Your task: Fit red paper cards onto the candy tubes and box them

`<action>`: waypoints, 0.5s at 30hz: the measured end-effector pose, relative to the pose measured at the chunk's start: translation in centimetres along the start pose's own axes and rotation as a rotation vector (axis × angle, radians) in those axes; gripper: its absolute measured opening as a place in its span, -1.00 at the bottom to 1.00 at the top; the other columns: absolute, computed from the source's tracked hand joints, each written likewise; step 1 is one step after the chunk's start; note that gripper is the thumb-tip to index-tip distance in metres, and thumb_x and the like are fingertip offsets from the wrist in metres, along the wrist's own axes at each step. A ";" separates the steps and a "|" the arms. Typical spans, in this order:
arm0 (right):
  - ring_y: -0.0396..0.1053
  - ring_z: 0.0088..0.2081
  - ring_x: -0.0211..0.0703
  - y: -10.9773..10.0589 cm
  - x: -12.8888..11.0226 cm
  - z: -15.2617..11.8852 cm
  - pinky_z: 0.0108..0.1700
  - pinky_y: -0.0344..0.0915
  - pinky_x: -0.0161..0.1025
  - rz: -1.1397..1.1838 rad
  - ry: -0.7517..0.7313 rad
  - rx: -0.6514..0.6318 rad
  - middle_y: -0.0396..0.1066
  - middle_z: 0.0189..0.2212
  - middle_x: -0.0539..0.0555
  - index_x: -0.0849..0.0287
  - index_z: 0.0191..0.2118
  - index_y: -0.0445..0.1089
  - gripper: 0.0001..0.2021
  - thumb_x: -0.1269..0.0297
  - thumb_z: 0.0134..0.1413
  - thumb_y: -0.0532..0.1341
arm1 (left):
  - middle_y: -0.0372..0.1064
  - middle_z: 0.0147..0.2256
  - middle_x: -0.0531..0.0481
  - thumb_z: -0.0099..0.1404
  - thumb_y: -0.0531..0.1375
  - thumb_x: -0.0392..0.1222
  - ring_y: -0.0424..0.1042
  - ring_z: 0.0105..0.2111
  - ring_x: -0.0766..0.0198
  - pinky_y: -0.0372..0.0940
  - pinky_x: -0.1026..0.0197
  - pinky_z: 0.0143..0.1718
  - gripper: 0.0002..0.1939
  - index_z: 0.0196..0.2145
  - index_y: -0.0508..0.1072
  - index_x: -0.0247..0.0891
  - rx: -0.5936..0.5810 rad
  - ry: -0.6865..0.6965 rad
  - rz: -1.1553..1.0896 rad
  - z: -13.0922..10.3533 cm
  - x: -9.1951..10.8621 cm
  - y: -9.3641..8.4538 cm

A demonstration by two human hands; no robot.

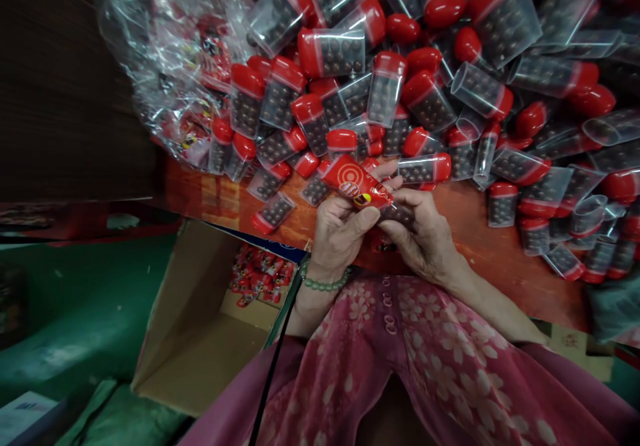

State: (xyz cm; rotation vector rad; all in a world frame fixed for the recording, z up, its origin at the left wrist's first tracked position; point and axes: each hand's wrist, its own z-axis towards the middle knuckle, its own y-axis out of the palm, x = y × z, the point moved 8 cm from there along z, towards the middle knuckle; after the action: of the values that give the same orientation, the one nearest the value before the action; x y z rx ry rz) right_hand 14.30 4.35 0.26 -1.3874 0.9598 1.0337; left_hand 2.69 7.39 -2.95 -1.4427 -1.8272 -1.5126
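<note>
A red printed packet with a round target pattern is pinched in my left hand, which has a green bead bracelet at its wrist. Its lower right end meets a small clear container of dark balls, held between the thumb and fingers of my right hand. Whether the container is partly inside the packet I cannot tell. Both hands are together over the front edge of the reddish table. Just beyond them lie several clear tubes with red caps, filled with dark balls.
A crinkled clear bag with red packets stands at the back left. Below the table's left edge, an open cardboard box holds a pile of red packets. More capped tubes spread across the right side. A dark cord runs down by my left wrist.
</note>
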 end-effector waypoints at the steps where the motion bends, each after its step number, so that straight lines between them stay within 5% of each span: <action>1: 0.50 -0.35 -0.27 0.0 -0.2 0.1 -0.36 0.42 -0.31 -0.020 -0.009 -0.016 0.51 -0.18 0.02 0.05 0.06 0.24 -0.74 0.10 0.37 0.19 | 0.57 -0.03 -0.16 0.16 0.43 0.10 0.56 0.06 -0.01 0.51 0.04 0.01 -0.65 -0.21 0.63 -0.20 -0.001 0.010 0.002 0.0 0.1 0.1; 6: 0.55 -0.27 -0.22 0.0 -1.4 0.7 -0.30 0.47 -0.30 -0.105 -0.118 -0.024 0.53 -0.13 0.06 0.07 0.06 0.25 -0.76 0.10 0.41 0.14 | 0.58 -0.04 -0.10 0.04 0.49 0.16 0.59 -0.02 0.02 0.50 0.05 0.03 -0.49 -0.12 0.60 -0.13 0.052 0.080 -0.036 0.1 0.5 -0.2; 12: 0.55 -0.32 -0.17 0.1 -2.0 -0.3 -0.32 0.45 -0.27 -0.310 -0.279 0.128 0.53 -0.22 0.05 0.00 0.04 0.22 -0.80 0.09 0.42 0.11 | 0.58 -0.25 -0.05 0.18 0.44 0.04 0.60 -0.07 0.07 0.49 0.04 0.04 -0.74 -0.31 0.64 -0.19 -0.015 0.195 -0.002 0.5 1.0 -0.2; 15: 0.51 -0.33 -0.19 0.2 -1.7 -0.3 -0.33 0.43 -0.26 -0.229 -0.232 0.091 0.50 -0.21 0.05 0.00 0.05 0.20 -0.80 0.10 0.42 0.11 | 0.59 -0.21 -0.09 0.17 0.44 0.03 0.61 -0.13 0.06 0.51 0.05 -0.05 -0.73 -0.30 0.64 -0.21 -0.089 0.148 -0.002 0.3 0.7 0.4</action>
State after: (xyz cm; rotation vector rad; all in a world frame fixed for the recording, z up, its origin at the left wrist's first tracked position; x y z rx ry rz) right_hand 13.63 4.03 1.83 -1.2391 0.6532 0.9422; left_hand 2.80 8.00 -2.32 -1.3290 -1.6947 -1.6731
